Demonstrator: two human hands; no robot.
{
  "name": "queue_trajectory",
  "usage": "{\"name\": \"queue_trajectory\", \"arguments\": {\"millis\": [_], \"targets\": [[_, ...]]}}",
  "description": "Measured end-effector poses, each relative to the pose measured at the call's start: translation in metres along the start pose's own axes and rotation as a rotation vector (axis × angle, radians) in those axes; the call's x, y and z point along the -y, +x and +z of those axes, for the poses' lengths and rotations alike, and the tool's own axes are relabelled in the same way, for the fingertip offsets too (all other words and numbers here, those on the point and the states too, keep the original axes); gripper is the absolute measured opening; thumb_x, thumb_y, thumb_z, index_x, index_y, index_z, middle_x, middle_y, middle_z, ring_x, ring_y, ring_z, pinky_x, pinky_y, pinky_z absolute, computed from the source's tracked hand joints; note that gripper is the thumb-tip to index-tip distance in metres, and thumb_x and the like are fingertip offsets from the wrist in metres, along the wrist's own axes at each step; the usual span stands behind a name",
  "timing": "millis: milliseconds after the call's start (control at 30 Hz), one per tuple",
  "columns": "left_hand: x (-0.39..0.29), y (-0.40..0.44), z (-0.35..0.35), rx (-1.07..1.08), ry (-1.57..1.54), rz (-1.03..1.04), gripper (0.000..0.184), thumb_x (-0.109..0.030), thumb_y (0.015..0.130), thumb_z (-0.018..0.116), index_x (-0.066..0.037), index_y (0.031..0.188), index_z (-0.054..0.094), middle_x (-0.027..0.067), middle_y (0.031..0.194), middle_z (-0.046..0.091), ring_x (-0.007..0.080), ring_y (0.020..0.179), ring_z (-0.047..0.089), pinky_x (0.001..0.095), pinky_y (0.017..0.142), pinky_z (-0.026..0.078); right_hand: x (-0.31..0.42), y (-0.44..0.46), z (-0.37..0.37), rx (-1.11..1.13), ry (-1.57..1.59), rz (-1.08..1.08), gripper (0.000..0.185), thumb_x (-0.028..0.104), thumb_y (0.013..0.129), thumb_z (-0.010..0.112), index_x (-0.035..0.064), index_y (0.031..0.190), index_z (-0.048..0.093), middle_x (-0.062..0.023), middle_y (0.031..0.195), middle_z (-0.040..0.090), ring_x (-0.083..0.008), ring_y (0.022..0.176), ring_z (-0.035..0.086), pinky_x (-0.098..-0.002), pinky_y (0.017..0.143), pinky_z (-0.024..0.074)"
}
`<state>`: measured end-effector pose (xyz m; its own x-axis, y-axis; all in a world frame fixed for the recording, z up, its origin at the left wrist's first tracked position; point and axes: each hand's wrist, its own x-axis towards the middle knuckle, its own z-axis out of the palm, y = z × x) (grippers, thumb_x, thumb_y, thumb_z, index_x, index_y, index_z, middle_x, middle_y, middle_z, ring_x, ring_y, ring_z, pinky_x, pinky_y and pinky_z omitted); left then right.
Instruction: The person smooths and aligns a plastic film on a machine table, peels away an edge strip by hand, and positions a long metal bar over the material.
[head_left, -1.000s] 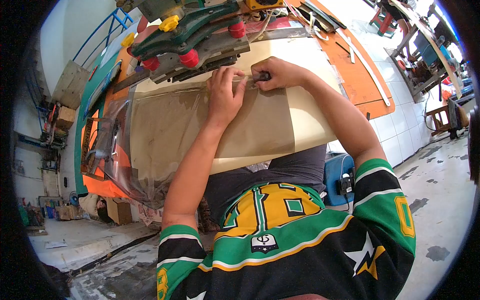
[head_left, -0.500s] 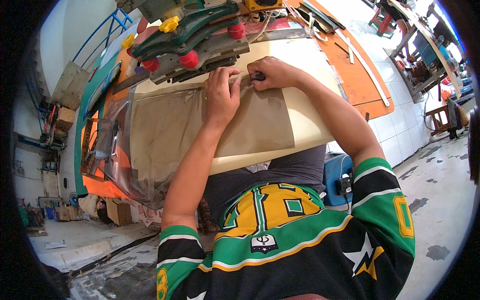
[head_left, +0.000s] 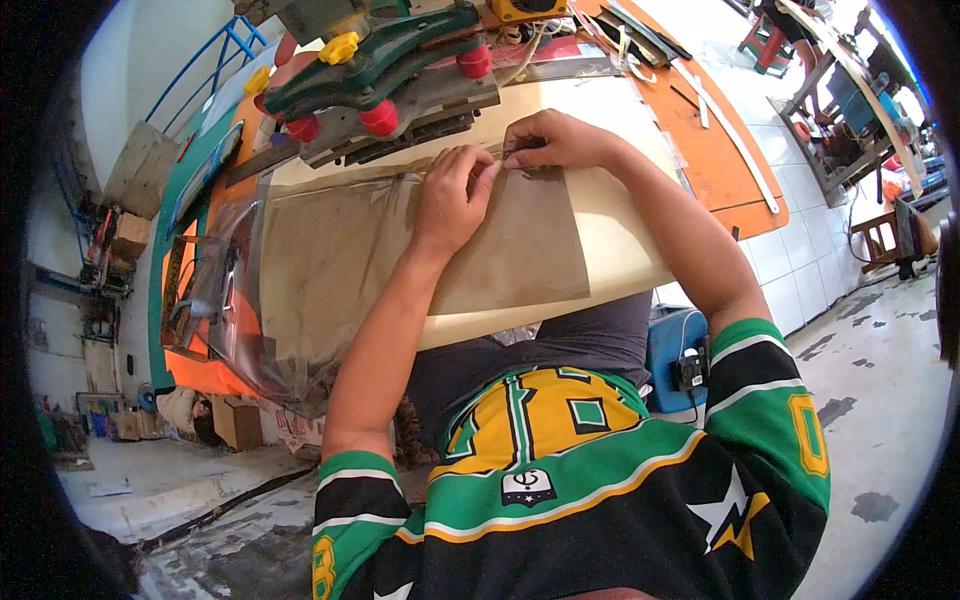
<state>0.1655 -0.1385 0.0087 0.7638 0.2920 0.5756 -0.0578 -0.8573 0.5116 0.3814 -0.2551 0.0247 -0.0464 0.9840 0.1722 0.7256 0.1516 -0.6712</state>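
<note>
Under hands (head_left: 452, 197) at far edge: translucent sheet (head_left: 520, 243).

2 hands, left hand (head_left: 455, 195) + right hand (head_left: 552, 140); dark tool (head_left: 524, 145) x1, mostly hidden in right; film (head_left: 525, 250) min 1 sheet, overlaps unclear; board (head_left: 625, 240) x1; green frame (head_left: 415, 42) x1, with red knobs (head_left: 380, 118) x3, yellow knobs (head_left: 338, 48) x2; yellow box (head_left: 528, 9) x1; white strips (head_left: 747, 163) on orange table (head_left: 735, 192) x2, others piled behind, can't count; blue case (head_left: 672, 350) x1, plug (head_left: 690, 370) on it x1; shirt (head_left: 590, 470) x1: 1 patch (head_left: 528, 487), 2 sleeves (head_left: 755, 365), 1 full star (head_left: 722, 508), second cut off by edge; cartons (head_left: 237, 422) lower left, min 1, clutter too small
</note>
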Motion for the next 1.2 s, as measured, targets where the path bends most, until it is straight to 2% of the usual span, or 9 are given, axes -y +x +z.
{"name": "queue_trajectory", "arguments": {"millis": [33, 100, 300, 400, 567, 900, 1000, 1200], "targets": [[-0.003, 0.001, 0.0, 0.004, -0.002, 0.003, 0.015, -0.016, 0.097, 0.069, -0.003, 0.106, 0.067, 0.0132, 0.099, 0.07, 0.0309, 0.09, 0.067, 0.0402, 0.08, 0.053, 0.0, -0.001, -0.002, 0.024, 0.045, 0.028, 0.022, 0.023, 0.097, 0.073, 0.0023, 0.103, 0.07, -0.0068, 0.089, 0.072, -0.0143, 0.08, 0.062, -0.0325, 0.077, 0.0511], [-0.008, 0.003, -0.001, 0.022, 0.025, 0.184, 0.016, -0.016, 0.094, 0.072, -0.004, 0.104, 0.07, 0.0121, 0.101, 0.069, 0.0318, 0.097, 0.064, 0.0415, 0.087, 0.051, 0.0, -0.001, -0.004, 0.046, 0.09, 0.057, 0.021, 0.022, 0.098, 0.073, 0.0022, 0.106, 0.071, -0.004, 0.09, 0.072, -0.0111, 0.083, 0.061, -0.0308, 0.079, 0.0511], [-0.009, 0.001, 0.0, 0.082, 0.029, 0.176, 0.021, -0.019, 0.088, 0.078, -0.006, 0.104, 0.073, 0.0107, 0.101, 0.065, 0.0321, 0.101, 0.061, 0.0427, 0.091, 0.049, -0.008, 0.0, -0.004, 0.087, 0.313, 0.027, 0.02, 0.017, 0.1, 0.071, -0.0009, 0.108, 0.069, -0.0014, 0.094, 0.072, -0.0082, 0.088, 0.061, -0.0273, 0.082, 0.0503], [-0.008, 0.001, 0.001, 0.086, 0.041, 0.192, 0.023, -0.02, 0.087, 0.079, -0.007, 0.105, 0.074, 0.0106, 0.1, 0.063, 0.0315, 0.1, 0.061, 0.0427, 0.09, 0.049, -0.013, 0.001, -0.002, 0.094, 0.402, 0.092, 0.021, 0.016, 0.1, 0.07, -0.0016, 0.111, 0.068, -0.001, 0.096, 0.071, -0.0078, 0.09, 0.062, -0.0258, 0.081, 0.0502], [-0.01, 0.0, 0.0, 0.109, 0.035, 0.167, 0.021, -0.02, 0.086, 0.079, -0.007, 0.102, 0.076, 0.0095, 0.096, 0.062, 0.0301, 0.099, 0.06, 0.0426, 0.089, 0.049, -0.008, 0.0, -0.003, 0.121, 0.56, 0.063, 0.018, 0.015, 0.102, 0.068, -0.0003, 0.11, 0.067, 0.0009, 0.097, 0.069, -0.0048, 0.086, 0.06, -0.0234, 0.074, 0.0484], [-0.007, -0.001, 0.003, 0.137, 0.03, 0.188, 0.017, -0.02, 0.086, 0.078, -0.006, 0.097, 0.078, 0.0079, 0.092, 0.06, 0.0285, 0.097, 0.059, 0.0429, 0.087, 0.049, -0.009, 0.002, 0.002, 0.077, 0.591, 0.061, 0.015, 0.017, 0.104, 0.066, 0.003, 0.108, 0.065, 0.0048, 0.088, 0.064, -0.003, 0.075, 0.056, -0.0202, 0.066, 0.043], [-0.007, 0.0, 0.003, 0.147, 0.043, 0.205, 0.018, -0.02, 0.087, 0.077, -0.006, 0.098, 0.078, 0.0111, 0.094, 0.061, 0.031, 0.095, 0.06, 0.044, 0.087, 0.049, -0.001, 0.0, -0.001, 0.108, 0.588, 0.093, 0.013, 0.017, 0.104, 0.065, 0.0042, 0.108, 0.064, 0.0063, 0.085, 0.062, -0.0022, 0.072, 0.053, -0.0197, 0.063, 0.0403], [-0.009, 0.0, 0.001, 0.184, 0.058, 0.203, 0.017, -0.02, 0.088, 0.076, -0.005, 0.097, 0.077, 0.0103, 0.095, 0.061, 0.0306, 0.098, 0.059, 0.0439, 0.088, 0.048, -0.005, 0.002, 0.002, 0.144, 0.594, 0.105, 0.013, 0.018, 0.105, 0.064, 0.0057, 0.108, 0.062, 0.0072, 0.083, 0.06, -0.0018, 0.07, 0.048, -0.0199, 0.061, 0.0365]]}}
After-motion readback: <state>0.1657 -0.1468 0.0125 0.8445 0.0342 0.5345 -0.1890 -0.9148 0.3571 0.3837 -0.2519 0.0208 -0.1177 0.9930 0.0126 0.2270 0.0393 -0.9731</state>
